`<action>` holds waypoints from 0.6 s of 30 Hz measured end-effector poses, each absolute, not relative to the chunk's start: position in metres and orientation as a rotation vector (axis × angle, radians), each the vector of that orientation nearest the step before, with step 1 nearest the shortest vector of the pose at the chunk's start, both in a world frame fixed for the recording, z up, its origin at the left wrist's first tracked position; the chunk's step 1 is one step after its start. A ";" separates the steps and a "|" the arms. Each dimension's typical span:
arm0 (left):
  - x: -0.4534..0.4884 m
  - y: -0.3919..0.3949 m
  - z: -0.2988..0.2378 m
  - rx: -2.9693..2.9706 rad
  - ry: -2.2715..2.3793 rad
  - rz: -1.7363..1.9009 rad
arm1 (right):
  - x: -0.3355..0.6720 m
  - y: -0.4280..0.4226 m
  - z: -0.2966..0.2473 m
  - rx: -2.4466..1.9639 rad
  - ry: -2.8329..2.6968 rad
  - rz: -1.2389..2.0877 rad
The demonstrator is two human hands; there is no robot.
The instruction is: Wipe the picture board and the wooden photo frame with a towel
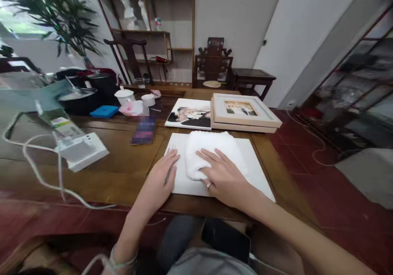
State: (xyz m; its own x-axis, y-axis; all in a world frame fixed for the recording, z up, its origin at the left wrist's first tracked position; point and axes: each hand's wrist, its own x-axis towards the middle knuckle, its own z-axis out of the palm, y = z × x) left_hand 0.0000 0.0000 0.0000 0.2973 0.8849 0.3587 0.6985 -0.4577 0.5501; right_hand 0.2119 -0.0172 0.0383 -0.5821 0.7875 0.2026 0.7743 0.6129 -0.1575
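A white flat board (258, 166) lies on the wooden table (123, 160) in front of me. On it rests a folded white towel (211, 146). My right hand (222, 174) lies flat on the towel's near edge with fingers spread; a ring shows on one finger. My left hand (162, 174) presses flat on the board's left edge, fingers stretched out. Neither hand grips anything.
Behind the board lie an unframed photo print (190, 113) and stacked picture frames (245, 111). To the left are a white box (81, 150) with cables, a blue pad (104, 111), white cups (124, 95) and dark pots (78, 98). Chairs and shelves stand behind.
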 end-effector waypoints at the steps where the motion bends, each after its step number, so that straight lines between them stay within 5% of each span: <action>1: 0.000 0.000 0.001 2.283 1.439 0.913 | 0.212 -0.017 0.038 -1.273 -2.587 0.068; 18: -0.001 0.001 -0.001 2.287 1.448 0.931 | 0.208 -0.028 0.037 -1.232 -2.609 0.069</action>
State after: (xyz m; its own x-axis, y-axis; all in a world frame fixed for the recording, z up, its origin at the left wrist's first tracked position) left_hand -0.0010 0.0007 -0.0011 0.2909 0.8822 0.3702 0.7030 -0.4596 0.5427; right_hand 0.2083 -0.0280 0.0371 -0.6092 0.7651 0.2085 0.7531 0.6405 -0.1501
